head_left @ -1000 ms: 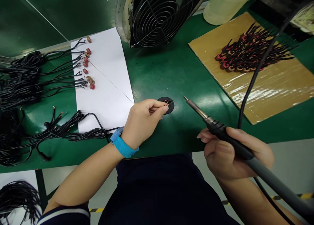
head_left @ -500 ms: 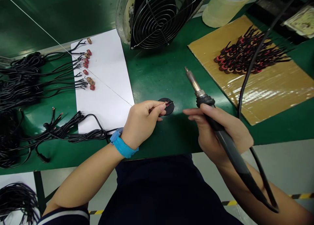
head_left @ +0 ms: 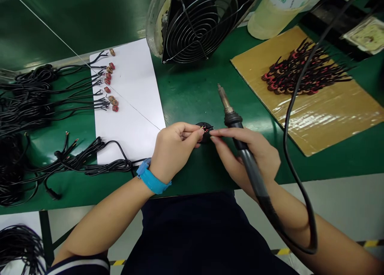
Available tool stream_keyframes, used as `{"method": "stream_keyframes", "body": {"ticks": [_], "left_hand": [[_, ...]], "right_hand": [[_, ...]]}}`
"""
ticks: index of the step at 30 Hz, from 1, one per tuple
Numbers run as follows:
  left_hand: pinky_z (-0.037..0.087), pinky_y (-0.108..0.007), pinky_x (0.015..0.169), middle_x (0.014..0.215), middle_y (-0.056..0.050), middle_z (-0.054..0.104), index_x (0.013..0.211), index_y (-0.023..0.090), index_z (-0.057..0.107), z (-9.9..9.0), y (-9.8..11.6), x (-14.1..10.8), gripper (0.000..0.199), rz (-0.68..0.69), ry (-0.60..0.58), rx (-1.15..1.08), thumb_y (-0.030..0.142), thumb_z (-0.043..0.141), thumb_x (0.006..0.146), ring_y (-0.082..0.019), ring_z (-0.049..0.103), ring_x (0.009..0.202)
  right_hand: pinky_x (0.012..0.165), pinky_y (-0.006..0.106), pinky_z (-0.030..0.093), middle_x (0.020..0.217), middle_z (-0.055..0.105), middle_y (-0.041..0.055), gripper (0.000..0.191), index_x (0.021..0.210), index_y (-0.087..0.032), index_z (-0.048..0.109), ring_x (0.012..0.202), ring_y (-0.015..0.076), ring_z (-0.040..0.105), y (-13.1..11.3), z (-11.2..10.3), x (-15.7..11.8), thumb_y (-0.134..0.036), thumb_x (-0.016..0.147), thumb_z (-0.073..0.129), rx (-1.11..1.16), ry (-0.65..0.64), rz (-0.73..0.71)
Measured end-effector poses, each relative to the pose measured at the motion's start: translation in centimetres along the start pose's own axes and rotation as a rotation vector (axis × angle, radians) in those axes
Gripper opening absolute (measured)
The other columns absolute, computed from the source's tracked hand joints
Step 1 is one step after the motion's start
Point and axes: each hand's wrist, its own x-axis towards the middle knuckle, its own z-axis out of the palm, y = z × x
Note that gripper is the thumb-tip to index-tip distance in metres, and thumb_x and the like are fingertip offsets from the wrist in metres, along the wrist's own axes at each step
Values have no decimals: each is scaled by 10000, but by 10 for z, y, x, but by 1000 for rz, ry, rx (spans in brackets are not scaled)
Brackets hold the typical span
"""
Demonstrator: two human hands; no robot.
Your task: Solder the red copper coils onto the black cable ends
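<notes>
My left hand [head_left: 177, 149] pinches a small bundle of thin wires [head_left: 205, 128], with red and light-coloured bits showing, between thumb and forefinger. Below it a round black disc [head_left: 205, 139] lies on the green bench, partly covered by my fingers. My right hand [head_left: 255, 153] holds a soldering iron [head_left: 251, 169], its metal tip pointing up and away from the wires. The right thumb and forefinger reach to the right end of the bundle; whether they touch it I cannot tell. A blue wrist strap [head_left: 153, 181] circles my left wrist.
Black cables with red and copper-coloured ring coils [head_left: 115, 107] lie across white paper [head_left: 135, 75] at left. A fan [head_left: 198, 35] stands at the back. On brown cardboard [head_left: 324, 123] sits a pile of coils with black leads [head_left: 303, 69]. The iron's cord [head_left: 286, 135] loops at right.
My right hand has moved left with the soldering iron, bringing its thumb and forefinger to the wires. My left hand keeps its pinch in nearly the same place.
</notes>
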Motion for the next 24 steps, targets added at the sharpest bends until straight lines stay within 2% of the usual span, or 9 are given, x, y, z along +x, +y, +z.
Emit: {"method": "stream_keyframes", "body": {"ticks": [3,9,17,22,24], "left_hand": [[576,-226,672,754,-26,701,789,136,656,0,0,-1,122,16,-7,-7,257,655,766,-113,663,679],[573,-240,699,845,-27,712,832,164,686,-4,1,-3,115,121,-31,79,257,644,780,-127,666,735],[551,-246,729,873,-15,722,852,214,719,-9,0,-2,120,237,-41,274,239,611,806,-139,670,771],[542,-230,684,822,-33,717,942,180,701,-11,7,1,195,159,-69,260,276,641,783,-129,656,716],[540,-226,648,783,-35,708,955,169,699,-14,12,5,215,88,-156,259,282,634,783,-126,645,686]], "right_hand": [[679,273,538,855,679,-10,259,981,-252,563,735,136,648,-2,5,1,-130,768,646,-3,-45,26],[688,267,533,852,671,-19,247,984,-253,545,713,124,642,-1,7,3,-152,779,638,-23,-46,63],[700,249,514,867,658,-15,252,1007,-248,532,753,116,625,5,5,6,-130,797,606,-3,-113,-25],[640,239,505,810,643,-23,160,942,-244,537,735,116,625,9,1,11,-158,814,580,17,-174,-17],[656,243,512,817,647,-26,155,920,-242,527,759,119,636,12,-1,13,-164,801,589,81,-197,27]]}}
